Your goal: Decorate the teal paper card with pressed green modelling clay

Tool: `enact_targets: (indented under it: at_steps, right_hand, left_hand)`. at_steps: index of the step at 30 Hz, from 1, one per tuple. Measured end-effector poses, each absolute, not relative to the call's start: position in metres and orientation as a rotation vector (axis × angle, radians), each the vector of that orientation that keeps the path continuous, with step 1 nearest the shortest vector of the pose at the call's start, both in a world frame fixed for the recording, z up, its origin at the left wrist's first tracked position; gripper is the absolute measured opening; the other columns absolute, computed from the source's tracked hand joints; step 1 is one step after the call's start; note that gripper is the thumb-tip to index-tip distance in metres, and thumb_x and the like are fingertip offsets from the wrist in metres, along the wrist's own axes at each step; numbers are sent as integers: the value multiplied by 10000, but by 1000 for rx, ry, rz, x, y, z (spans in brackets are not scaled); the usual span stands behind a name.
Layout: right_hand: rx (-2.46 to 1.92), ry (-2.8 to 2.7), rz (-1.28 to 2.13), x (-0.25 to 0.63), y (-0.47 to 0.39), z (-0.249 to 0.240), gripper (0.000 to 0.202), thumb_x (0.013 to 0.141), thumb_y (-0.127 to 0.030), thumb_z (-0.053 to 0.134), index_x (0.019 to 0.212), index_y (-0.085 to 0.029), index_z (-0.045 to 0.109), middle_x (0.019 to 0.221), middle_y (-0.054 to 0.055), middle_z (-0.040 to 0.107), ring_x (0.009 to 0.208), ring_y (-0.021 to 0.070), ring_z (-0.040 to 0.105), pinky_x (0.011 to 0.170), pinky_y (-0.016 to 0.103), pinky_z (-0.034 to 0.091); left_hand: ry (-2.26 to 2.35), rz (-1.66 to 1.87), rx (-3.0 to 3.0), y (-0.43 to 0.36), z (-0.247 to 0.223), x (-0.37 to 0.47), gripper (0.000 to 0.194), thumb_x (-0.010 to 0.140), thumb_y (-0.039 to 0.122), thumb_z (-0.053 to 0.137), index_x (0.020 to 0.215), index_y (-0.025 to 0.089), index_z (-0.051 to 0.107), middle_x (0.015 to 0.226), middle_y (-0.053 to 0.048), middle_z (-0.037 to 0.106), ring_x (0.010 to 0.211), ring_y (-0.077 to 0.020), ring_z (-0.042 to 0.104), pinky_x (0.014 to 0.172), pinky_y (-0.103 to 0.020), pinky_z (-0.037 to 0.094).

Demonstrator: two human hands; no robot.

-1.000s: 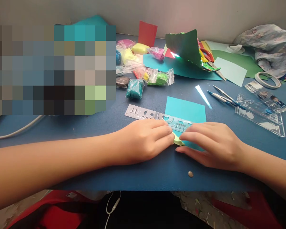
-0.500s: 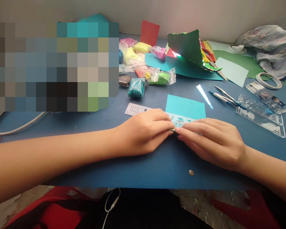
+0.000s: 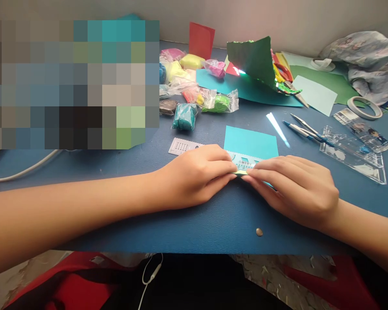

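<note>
A clear plastic stencil ruler (image 3: 242, 161) lies across the near part of a turquoise paper (image 3: 250, 141). My left hand (image 3: 207, 174) is closed over the ruler's middle, its thumb and fingers pinching the paper's near edge against it. Beside it, my right hand (image 3: 297, 187) pinches the same edge farther right, with its fingers together. Between the fingertips a narrow yellow-green strip (image 3: 242, 172) shows along the ruler's edge. The ruler's left end (image 3: 183, 146), with rows of small holes, sticks out past my left hand. Its right end is hidden under my right hand.
Bagged clay (image 3: 185, 116) in several colours lies beyond my left hand. Farther back stands a dark green card piece (image 3: 250, 62). To the right are a compass (image 3: 305, 131), set squares (image 3: 352, 155) and a tape roll (image 3: 364, 107). A pixelated block covers the upper left.
My right hand has slid right along the ruler's edge, so the gap between my fingertips is wider and more of the yellow-green strip shows. My left hand keeps its place.
</note>
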State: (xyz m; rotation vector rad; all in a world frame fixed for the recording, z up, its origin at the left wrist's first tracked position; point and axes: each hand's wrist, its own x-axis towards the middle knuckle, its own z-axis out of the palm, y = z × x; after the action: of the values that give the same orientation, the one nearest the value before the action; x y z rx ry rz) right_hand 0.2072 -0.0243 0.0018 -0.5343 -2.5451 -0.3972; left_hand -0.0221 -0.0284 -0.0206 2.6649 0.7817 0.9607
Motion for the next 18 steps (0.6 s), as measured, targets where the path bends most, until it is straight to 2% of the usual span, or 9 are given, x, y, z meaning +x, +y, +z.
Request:
enact_targets:
  at_steps: [4,6,10,18]
  right_hand:
    - [-510,-2568,-558,206,-28,5,75,879,-181,652,819,-208,615,701,27,679,636,164,621,579,300,466]
    - [-501,-2574,-610,205,-30,4,27,879,-183,651,895,-192,632,767,55,705,695,186,640,598,314,468]
    - [-504,-2595,-645,201,-32,-1,138,886,-134,624,1022,-136,642,894,95,735,774,203,659,640,323,484]
    - [-486,-2598,-821,199,-33,0,55,894,-135,617,854,-130,653,732,54,680,677,170,594,580,300,403]
  left_hand:
    - [776,947,2707,-28,-21,-22,197,967,164,478,902,123,660,870,-94,670,826,-168,608,793,-275,502]
    - [774,956,2734,-29,-22,-22,209,972,164,464,908,122,658,881,-100,676,828,-171,612,794,-283,510]
    - [757,1020,2803,-29,-23,-21,207,972,156,463,930,109,660,891,-112,687,835,-179,618,795,-294,523]
    - [739,1040,2837,-29,-23,-20,210,962,147,479,883,92,666,848,-115,683,798,-178,615,787,-297,542]
